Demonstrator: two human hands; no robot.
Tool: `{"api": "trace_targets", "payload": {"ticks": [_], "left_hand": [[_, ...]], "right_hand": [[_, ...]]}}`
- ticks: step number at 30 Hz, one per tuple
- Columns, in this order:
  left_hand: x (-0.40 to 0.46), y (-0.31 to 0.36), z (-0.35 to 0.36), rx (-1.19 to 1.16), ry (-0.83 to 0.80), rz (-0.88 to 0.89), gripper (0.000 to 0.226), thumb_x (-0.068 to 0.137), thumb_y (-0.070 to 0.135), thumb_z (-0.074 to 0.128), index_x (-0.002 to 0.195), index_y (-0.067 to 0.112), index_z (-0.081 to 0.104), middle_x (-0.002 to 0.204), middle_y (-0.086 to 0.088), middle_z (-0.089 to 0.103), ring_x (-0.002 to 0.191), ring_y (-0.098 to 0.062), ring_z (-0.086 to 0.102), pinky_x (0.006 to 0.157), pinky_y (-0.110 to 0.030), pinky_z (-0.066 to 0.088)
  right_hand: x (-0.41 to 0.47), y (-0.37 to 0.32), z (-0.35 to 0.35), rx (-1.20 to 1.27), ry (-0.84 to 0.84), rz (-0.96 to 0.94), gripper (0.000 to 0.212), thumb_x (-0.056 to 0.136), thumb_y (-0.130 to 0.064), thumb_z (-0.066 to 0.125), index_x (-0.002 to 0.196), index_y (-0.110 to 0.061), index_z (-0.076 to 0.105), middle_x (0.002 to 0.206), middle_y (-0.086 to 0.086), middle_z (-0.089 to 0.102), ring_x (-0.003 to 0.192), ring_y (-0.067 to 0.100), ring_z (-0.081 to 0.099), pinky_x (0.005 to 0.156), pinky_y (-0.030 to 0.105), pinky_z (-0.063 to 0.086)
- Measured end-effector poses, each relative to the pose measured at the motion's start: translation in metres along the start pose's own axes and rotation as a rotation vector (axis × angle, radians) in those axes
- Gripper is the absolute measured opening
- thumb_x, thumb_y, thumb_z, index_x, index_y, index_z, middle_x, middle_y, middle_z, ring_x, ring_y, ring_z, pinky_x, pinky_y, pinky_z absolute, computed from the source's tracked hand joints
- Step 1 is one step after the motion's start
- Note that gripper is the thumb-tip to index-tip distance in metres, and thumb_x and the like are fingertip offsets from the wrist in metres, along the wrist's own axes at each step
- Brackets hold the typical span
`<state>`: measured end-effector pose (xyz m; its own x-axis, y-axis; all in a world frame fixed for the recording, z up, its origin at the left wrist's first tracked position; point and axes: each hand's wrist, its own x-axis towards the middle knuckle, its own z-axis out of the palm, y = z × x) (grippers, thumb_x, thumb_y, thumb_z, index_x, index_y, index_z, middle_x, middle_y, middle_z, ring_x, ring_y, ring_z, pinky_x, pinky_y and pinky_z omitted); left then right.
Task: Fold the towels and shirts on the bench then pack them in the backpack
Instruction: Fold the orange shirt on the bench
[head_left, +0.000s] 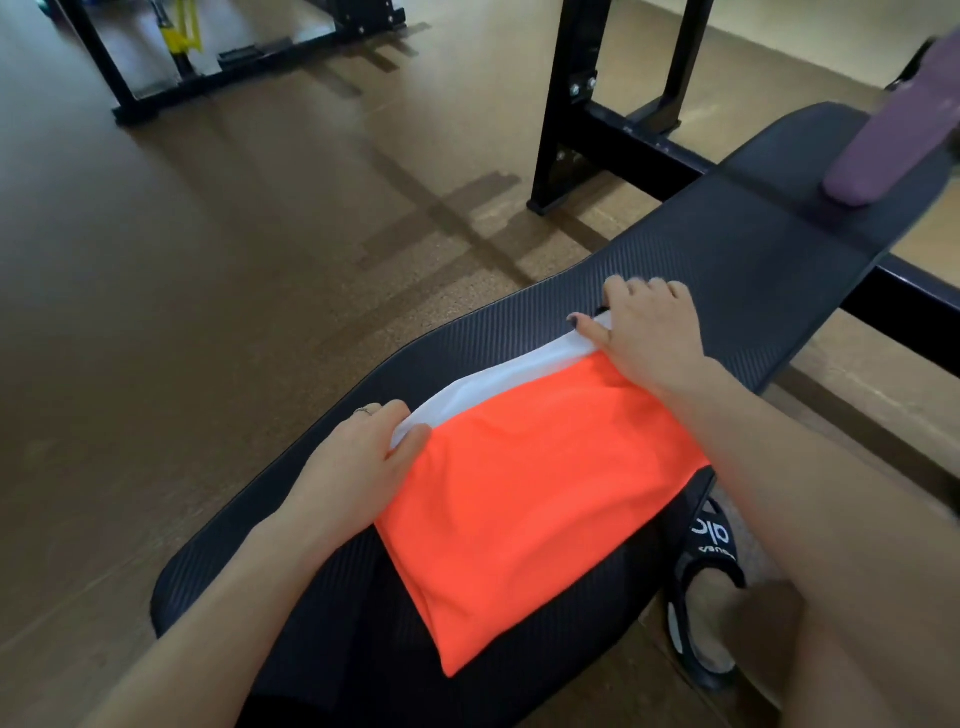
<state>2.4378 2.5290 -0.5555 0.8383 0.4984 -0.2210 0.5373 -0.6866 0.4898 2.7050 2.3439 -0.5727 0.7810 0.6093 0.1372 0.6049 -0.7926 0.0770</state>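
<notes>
An orange shirt (524, 483) with a white band lies folded on the black bench (753, 249). The left hand (358, 462) pinches its near-left corner between thumb and fingers. The right hand (649, 332) grips the far corner, fingers curled over the edge.

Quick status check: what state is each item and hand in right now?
orange shirt: folded, lying on the bench
white cloth: far edge showing beyond the orange shirt
left hand: grips the cloth corner
right hand: grips the opposite corner
purple object: blurred, resting on bench
</notes>
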Motion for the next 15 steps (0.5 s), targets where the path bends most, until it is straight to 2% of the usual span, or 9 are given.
{"api": "trace_targets", "payload": {"ticks": [2, 4, 9, 12, 15], "left_hand": [[0.000, 0.000, 0.000, -0.030, 0.018, 0.000, 0.027, 0.100, 0.040, 0.046, 0.082, 0.021, 0.052, 0.086, 0.002, 0.056, 0.084, -0.011, 0.053, 0.073, -0.035, 0.045], [-0.001, 0.001, 0.000, -0.034, 0.038, -0.003, 0.020, 0.099, 0.040, 0.046, 0.088, 0.027, 0.054, 0.091, 0.005, 0.056, 0.086, -0.008, 0.053, 0.076, -0.036, 0.045], [-0.001, 0.004, 0.002, -0.002, 0.037, -0.041, 0.021, 0.099, 0.045, 0.045, 0.094, 0.027, 0.056, 0.098, 0.006, 0.051, 0.094, -0.015, 0.052, 0.079, -0.036, 0.045], [-0.004, 0.006, 0.005, 0.057, 0.035, -0.055, 0.028, 0.098, 0.050, 0.044, 0.090, 0.024, 0.054, 0.100, 0.002, 0.048, 0.099, -0.023, 0.050, 0.085, -0.045, 0.048], [-0.007, 0.005, 0.005, 0.062, 0.020, -0.071, 0.029, 0.096, 0.053, 0.043, 0.090, 0.026, 0.053, 0.103, 0.001, 0.048, 0.105, -0.024, 0.048, 0.091, -0.049, 0.047]], "right_hand": [[-0.002, 0.002, -0.003, 0.067, 0.009, 0.091, 0.061, 0.096, -0.062, 0.039, 0.121, -0.008, 0.051, 0.113, 0.017, 0.059, 0.103, 0.039, 0.055, 0.089, 0.049, 0.041], [-0.008, 0.002, -0.010, 0.158, -0.024, 0.147, 0.061, 0.097, -0.059, 0.042, 0.128, -0.007, 0.047, 0.121, 0.019, 0.053, 0.109, 0.040, 0.052, 0.086, 0.048, 0.043], [-0.044, 0.021, -0.034, 0.265, -0.143, 0.192, 0.054, 0.098, -0.053, 0.048, 0.128, -0.009, 0.044, 0.123, 0.018, 0.053, 0.113, 0.040, 0.053, 0.081, 0.044, 0.043], [-0.069, 0.037, -0.034, 0.176, -0.234, 0.181, 0.048, 0.095, -0.050, 0.055, 0.118, -0.009, 0.045, 0.118, 0.018, 0.058, 0.112, 0.040, 0.056, 0.087, 0.046, 0.045], [-0.075, 0.050, -0.034, 0.199, -0.228, 0.180, 0.037, 0.095, -0.041, 0.057, 0.110, -0.008, 0.050, 0.110, 0.017, 0.063, 0.105, 0.039, 0.058, 0.084, 0.044, 0.047]]}}
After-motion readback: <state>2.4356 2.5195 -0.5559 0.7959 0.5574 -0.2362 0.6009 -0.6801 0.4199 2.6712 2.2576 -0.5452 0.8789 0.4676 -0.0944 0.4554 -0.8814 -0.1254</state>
